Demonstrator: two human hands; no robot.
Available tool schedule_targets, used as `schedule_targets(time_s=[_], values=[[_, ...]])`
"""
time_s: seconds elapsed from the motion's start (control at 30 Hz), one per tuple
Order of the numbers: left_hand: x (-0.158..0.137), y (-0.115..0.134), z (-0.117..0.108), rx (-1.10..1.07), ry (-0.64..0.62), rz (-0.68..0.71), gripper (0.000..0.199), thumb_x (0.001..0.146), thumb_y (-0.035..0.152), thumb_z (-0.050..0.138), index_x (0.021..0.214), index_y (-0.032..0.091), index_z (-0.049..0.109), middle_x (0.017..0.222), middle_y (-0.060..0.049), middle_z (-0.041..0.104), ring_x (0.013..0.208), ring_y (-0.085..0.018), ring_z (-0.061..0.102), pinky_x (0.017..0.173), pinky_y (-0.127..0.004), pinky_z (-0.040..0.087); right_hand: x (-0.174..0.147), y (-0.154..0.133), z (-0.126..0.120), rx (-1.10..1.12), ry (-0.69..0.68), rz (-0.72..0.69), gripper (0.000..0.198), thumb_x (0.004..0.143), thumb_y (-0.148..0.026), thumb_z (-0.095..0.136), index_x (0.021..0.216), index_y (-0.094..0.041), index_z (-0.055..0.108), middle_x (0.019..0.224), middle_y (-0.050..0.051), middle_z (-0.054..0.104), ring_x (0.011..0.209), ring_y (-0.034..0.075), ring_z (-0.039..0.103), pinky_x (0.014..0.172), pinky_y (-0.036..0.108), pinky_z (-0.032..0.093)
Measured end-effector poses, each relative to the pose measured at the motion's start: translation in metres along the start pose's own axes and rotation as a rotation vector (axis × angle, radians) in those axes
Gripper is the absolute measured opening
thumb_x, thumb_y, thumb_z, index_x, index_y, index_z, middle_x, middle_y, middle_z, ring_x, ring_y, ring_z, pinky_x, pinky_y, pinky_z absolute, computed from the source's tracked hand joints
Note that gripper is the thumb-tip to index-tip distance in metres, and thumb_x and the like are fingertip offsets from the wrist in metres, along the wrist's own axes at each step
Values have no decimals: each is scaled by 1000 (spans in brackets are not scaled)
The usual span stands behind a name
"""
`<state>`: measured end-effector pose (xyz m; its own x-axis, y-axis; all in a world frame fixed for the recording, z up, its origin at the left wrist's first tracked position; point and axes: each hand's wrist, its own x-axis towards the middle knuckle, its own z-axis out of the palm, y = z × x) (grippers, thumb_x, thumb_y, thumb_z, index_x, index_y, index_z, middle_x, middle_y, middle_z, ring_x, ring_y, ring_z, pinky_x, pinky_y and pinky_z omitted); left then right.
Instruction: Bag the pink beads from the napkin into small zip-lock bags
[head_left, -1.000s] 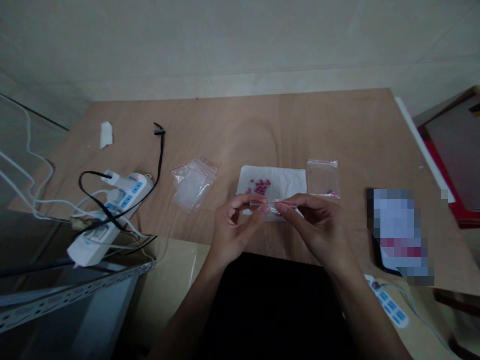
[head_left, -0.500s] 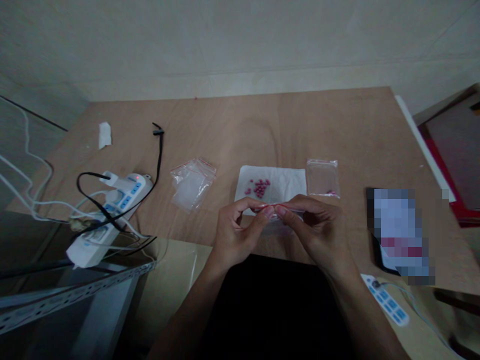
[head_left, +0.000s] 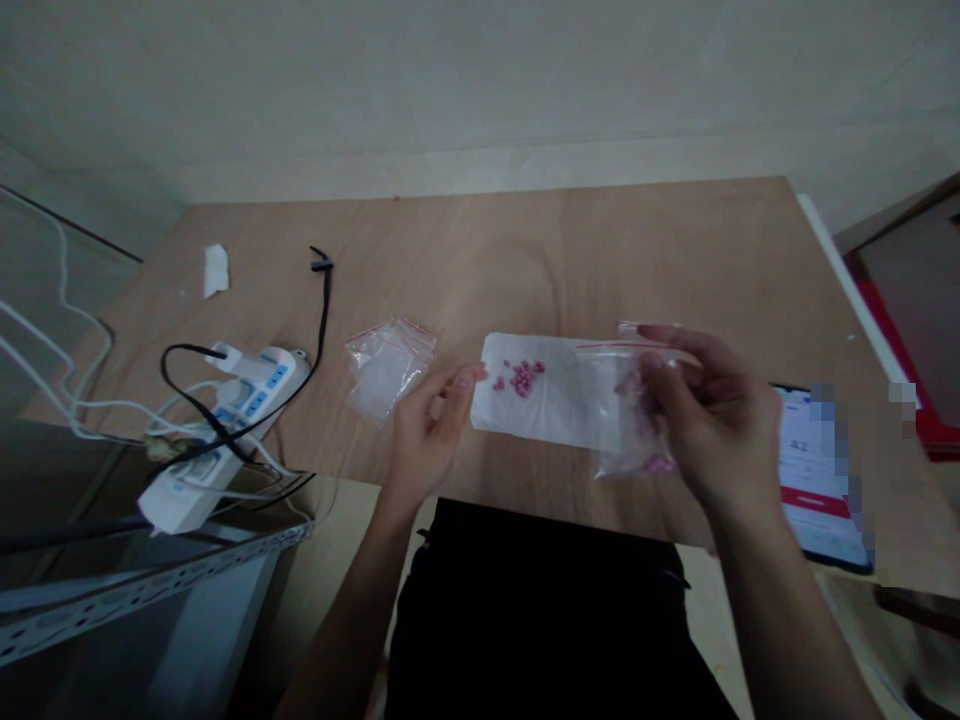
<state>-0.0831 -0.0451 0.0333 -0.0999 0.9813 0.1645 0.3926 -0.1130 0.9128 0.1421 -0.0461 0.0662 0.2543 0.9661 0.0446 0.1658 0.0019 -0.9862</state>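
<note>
My right hand (head_left: 709, 410) is closed on the top right part of a clear zip-lock bag (head_left: 611, 440) with a red seal line. Several pink bead-like pieces (head_left: 658, 463) lie in its lower corner. The bag overlaps the right end of a white paper sheet (head_left: 566, 400). Behind it, a second clear bag (head_left: 628, 327) is mostly hidden by my right hand. My left hand (head_left: 427, 425) is beside the sheet's left edge, its fingers loosely bent and holding nothing visible. More small pink pieces (head_left: 523, 378) lie on the sheet.
Empty zip-lock bags (head_left: 390, 368) lie left of the sheet on the wooden table (head_left: 450, 260). Farther left are a white power strip (head_left: 259, 395) with tangled cables, a black cable (head_left: 325, 310) and a white scrap (head_left: 216, 270). A phone (head_left: 814, 470) lies at the right.
My hands have parted. The right has carried the bag to the right, over the sheet's end and the second bag; the left has let go and moved left.
</note>
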Motion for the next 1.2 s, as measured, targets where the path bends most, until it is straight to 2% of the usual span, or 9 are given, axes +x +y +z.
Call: schedule_targets(time_s=[0.07, 0.13, 0.23, 0.4, 0.53, 0.63, 0.93, 1.07, 1.2], values=[[12, -19, -13, 266, 208, 73, 33, 85, 41, 63, 108, 18, 67, 111, -11, 71, 103, -25, 65, 90, -42, 51, 17, 9, -13, -42, 61, 14, 27, 84, -37, 66, 108, -25, 65, 65, -1, 68, 34, 10, 42, 34, 26, 29], [27, -36, -27, 475, 293, 94, 59, 74, 43, 74, 121, 12, 59, 121, -17, 65, 116, -32, 58, 100, -49, 44, 36, 24, -27, -153, 63, 1, 30, 86, -40, 63, 112, -25, 64, 73, 3, 70, 35, 10, 43, 36, 28, 31], [47, -53, -41, 619, 238, 14, 79, 67, 48, 77, 127, 3, 52, 128, -24, 56, 126, -41, 48, 107, -55, 35, 62, 48, -45, -515, 70, -56, 39, 87, -42, 62, 120, -21, 62, 86, 12, 71, 53, 18, 59, 55, 35, 45], [55, -56, -48, 661, 155, -5, 66, 68, 45, 77, 119, 10, 55, 132, -20, 55, 128, -41, 46, 108, -56, 33, 68, 63, -54, -835, 160, -210, 58, 90, -47, 56, 134, -10, 53, 123, 28, 60, 103, 37, 61, 90, 54, 44], [49, -52, -49, 689, 175, -81, 76, 64, 46, 81, 123, 8, 52, 132, -23, 55, 128, -44, 46, 107, -59, 33, 56, 59, -47, -808, 144, -248, 47, 90, -45, 54, 124, -13, 61, 118, 25, 62, 102, 37, 62, 82, 52, 49], [48, -53, -51, 628, 149, -79, 67, 65, 49, 79, 116, 12, 57, 124, -18, 59, 123, -43, 49, 105, -59, 34, 50, 59, -38, -787, 95, -285, 37, 89, -40, 54, 115, -16, 65, 113, 20, 65, 103, 35, 63, 81, 51, 52], [34, -40, -57, 590, 178, 232, 65, 65, 50, 82, 116, 20, 57, 118, -14, 62, 116, -36, 55, 104, -53, 36, 25, 25, -4, -602, -33, -347, 27, 90, -33, 55, 110, -19, 68, 110, 13, 69, 100, 28, 66, 79, 43, 55], [18, -20, -44, 463, 110, 455, 71, 63, 55, 83, 120, 23, 55, 117, -11, 63, 113, -32, 58, 102, -50, 41, 7, -2, 28, -305, -279, -274, 23, 89, -32, 61, 107, -20, 69, 102, 8, 73, 86, 21, 69, 68, 34, 56], [4, -4, -24, 415, 70, 538, 73, 64, 58, 80, 122, 23, 53, 114, -9, 64, 109, -30, 60, 96, -49, 46, -1, -10, 55, 52, -501, -111, 23, 85, -30, 67, 106, -21, 65, 106, 6, 73, 90, 18, 70, 77, 32, 57]])
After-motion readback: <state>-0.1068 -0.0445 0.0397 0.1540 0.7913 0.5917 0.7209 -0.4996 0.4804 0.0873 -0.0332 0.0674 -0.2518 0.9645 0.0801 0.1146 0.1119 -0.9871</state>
